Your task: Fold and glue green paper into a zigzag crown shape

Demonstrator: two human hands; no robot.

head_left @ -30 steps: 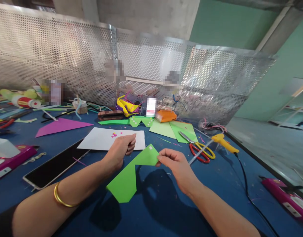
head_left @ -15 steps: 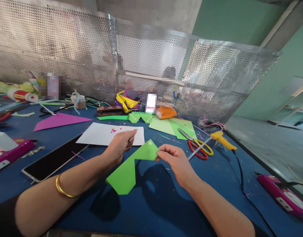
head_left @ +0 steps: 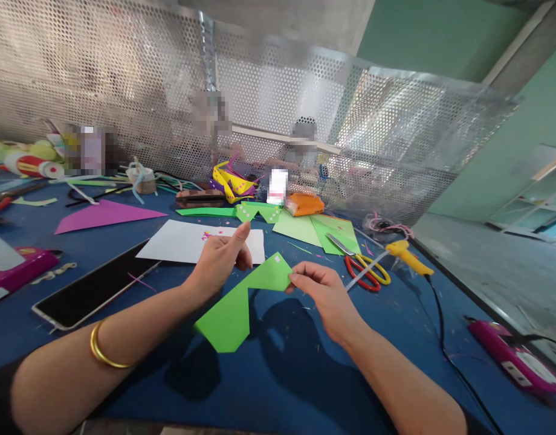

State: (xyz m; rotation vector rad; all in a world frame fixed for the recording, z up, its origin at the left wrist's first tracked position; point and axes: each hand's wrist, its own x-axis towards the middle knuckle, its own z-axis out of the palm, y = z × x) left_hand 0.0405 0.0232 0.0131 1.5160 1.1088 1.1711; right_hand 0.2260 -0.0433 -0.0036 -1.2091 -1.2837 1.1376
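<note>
Your right hand (head_left: pixel 326 299) pinches the green paper cutout (head_left: pixel 230 311) at its upper right tip. Thumb and forefinger are closed tight on the paper's edge, and the other fingers (head_left: pixel 310 273) are curled loosely behind them. The cutout is a bent, angular strip. It hangs just above the blue bench (head_left: pixel 278 374), near the middle of the front edge, and casts a shadow below. Its lower end points toward you, and its held end carries small white squares.

Your left hand (head_left: pixel 219 261) sits just beside the cutout's upper edge. The fingers are curled in toward the palm and the thumb (head_left: pixel 242 231) sticks up. You cannot tell whether those fingers touch the paper or hold anything small. A gold bangle (head_left: pixel 101 355) circles your left wrist.

Behind your left hand a white sheet (head_left: pixel 173 243) lies flat, speckled with tiny coloured bits. To its left, toward the bench's left edge, lie a dark flat screen (head_left: pixel 90 291) and a purple paper triangle (head_left: pixel 106 215). Toward the right edge, scissors (head_left: pixel 366 272) with red and yellow handles lie beside a yellow glue gun (head_left: pixel 407 254). More green sheets (head_left: pixel 314 229) lie just behind them.
</note>
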